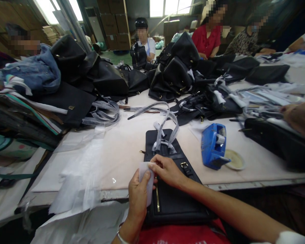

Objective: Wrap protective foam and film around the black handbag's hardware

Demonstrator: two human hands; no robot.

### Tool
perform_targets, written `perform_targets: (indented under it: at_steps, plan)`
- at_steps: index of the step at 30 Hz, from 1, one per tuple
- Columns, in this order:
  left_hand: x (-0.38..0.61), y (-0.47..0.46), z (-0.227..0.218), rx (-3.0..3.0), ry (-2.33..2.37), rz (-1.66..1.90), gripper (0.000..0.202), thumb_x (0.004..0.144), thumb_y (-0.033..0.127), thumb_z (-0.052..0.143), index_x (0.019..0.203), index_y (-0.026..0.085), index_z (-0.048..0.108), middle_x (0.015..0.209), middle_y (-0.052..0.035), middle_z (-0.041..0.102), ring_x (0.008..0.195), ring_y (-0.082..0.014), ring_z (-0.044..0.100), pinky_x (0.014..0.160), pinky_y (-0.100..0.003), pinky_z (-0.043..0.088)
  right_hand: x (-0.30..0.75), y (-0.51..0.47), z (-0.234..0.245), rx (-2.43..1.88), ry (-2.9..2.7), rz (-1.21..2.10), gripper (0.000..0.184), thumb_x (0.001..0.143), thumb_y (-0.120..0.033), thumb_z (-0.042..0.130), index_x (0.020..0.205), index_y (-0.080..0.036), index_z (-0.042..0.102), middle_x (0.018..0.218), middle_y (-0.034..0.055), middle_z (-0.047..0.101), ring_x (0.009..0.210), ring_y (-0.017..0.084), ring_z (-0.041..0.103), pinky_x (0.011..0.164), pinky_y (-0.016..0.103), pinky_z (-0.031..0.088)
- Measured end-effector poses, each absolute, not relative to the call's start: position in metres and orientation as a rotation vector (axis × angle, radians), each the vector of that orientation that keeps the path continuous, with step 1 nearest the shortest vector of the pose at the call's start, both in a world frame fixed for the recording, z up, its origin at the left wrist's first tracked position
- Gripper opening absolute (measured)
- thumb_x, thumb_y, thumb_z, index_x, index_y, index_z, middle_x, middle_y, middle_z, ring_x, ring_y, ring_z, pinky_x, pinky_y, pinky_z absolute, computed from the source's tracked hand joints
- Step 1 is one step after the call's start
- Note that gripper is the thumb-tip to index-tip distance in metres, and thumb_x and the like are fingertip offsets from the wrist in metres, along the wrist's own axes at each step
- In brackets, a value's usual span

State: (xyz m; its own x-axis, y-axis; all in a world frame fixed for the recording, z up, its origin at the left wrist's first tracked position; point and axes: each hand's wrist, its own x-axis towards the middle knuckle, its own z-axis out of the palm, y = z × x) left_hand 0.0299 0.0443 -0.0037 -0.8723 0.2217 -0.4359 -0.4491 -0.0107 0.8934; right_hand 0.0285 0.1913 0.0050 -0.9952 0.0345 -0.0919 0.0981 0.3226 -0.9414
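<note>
A black leather bag (178, 200) lies flat at the table's front edge, its gold zipper and buckle showing. Plastic-wrapped straps (176, 127) loop up from its far end. Over the bag's left side, my left hand (138, 191) is closed on a small white sheet (147, 184), thumb on top. My right hand (165, 169) pinches the sheet's upper right corner between thumb and fingers. What the sheet covers, if anything, is hidden.
A blue tape dispenser (210, 145) stands right of the bag, beside a round yellowish disc (235, 160). Thin white wrapping sheets (77, 176) hang over the front edge at left. Piled black bags (173, 74) line the table's far side; several people sit beyond.
</note>
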Motion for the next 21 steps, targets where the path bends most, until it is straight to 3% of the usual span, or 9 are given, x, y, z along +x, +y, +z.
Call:
perform_targets:
  at_steps: [8,11,17,21]
  plan:
    - [0.026,0.048,-0.010,-0.126,2.060,1.834,0.029,0.085,0.045,0.058,0.093,0.017,0.059,0.076,-0.0008,0.065,0.063,-0.0146,0.061,0.055,-0.023,0.048,0.026,0.191,-0.020,0.344,2.197,-1.959,0.024,0.085,-0.040,0.054,0.080,-0.016,0.052,0.061,-0.0018,0.056,0.046,0.010,0.052,0.040,0.019,0.037]
    - [0.027,0.049,-0.008,0.043,2.335,1.753,0.022,0.088,0.040,0.054,0.088,0.019,0.057,0.076,0.0008,0.064,0.069,-0.0136,0.060,0.064,-0.023,0.046,0.023,0.189,-0.022,0.493,2.038,-2.035,0.024,0.081,-0.038,0.057,0.075,-0.017,0.049,0.056,-0.0037,0.052,0.039,0.008,0.045,0.036,0.018,0.034]
    - [0.028,0.052,-0.011,0.668,2.805,1.205,0.017,0.095,0.025,0.040,0.095,0.020,0.056,0.084,-0.0034,0.063,0.080,-0.0181,0.061,0.071,-0.028,0.044,0.028,0.191,-0.012,0.626,1.629,-2.258,0.025,0.077,-0.035,0.061,0.073,-0.017,0.045,0.054,-0.0061,0.045,0.037,0.005,0.036,0.036,0.018,0.035]
    - [0.027,0.055,-0.018,0.922,2.922,0.910,0.021,0.096,0.018,0.034,0.099,0.018,0.055,0.086,-0.0068,0.062,0.080,-0.0207,0.062,0.072,-0.031,0.048,0.033,0.196,-0.014,0.500,1.655,-2.301,0.039,0.085,-0.053,0.054,0.076,-0.017,0.045,0.057,-0.0044,0.048,0.040,0.007,0.044,0.040,0.020,0.040]
